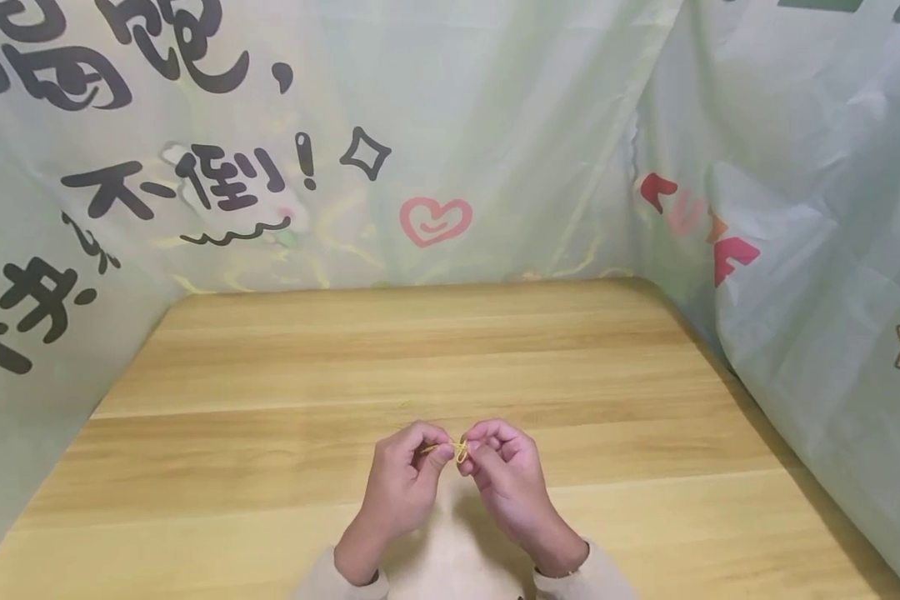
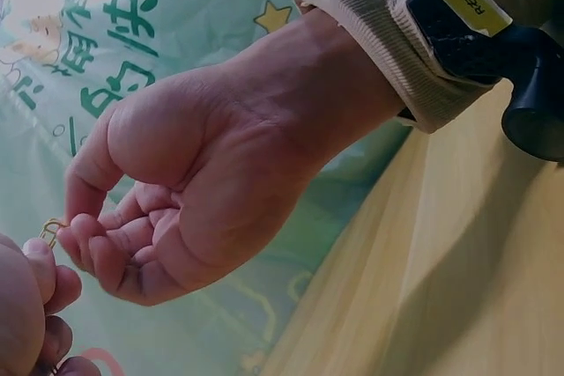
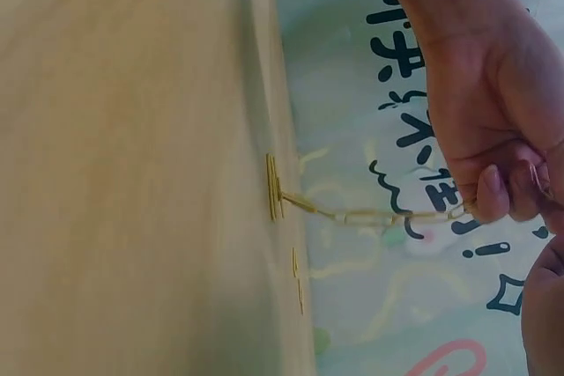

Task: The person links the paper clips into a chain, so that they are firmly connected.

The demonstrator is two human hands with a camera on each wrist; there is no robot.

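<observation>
In the head view my left hand (image 1: 408, 479) and right hand (image 1: 512, 479) meet just over the table, fingertips almost touching. A small gold paper clip (image 1: 462, 452) shows between them, pinched by the right thumb and fingers. My left fingers grip the end of a chain of gold paper clips (image 3: 379, 217), which slants from them to the tabletop in the right wrist view. The left wrist view shows the right hand (image 2: 194, 191) from its palm side, a gold paper clip (image 2: 50, 232) bridging both hands' fingertips. How the clips join there is hidden by fingers.
Loose gold paper clips (image 3: 297, 266) lie on the wooden table (image 1: 270, 358) near the chain's lower end. A printed pale green cloth (image 1: 495, 125) hangs behind the table and along its sides. A black wrist camera (image 2: 480, 41) sits on the right sleeve.
</observation>
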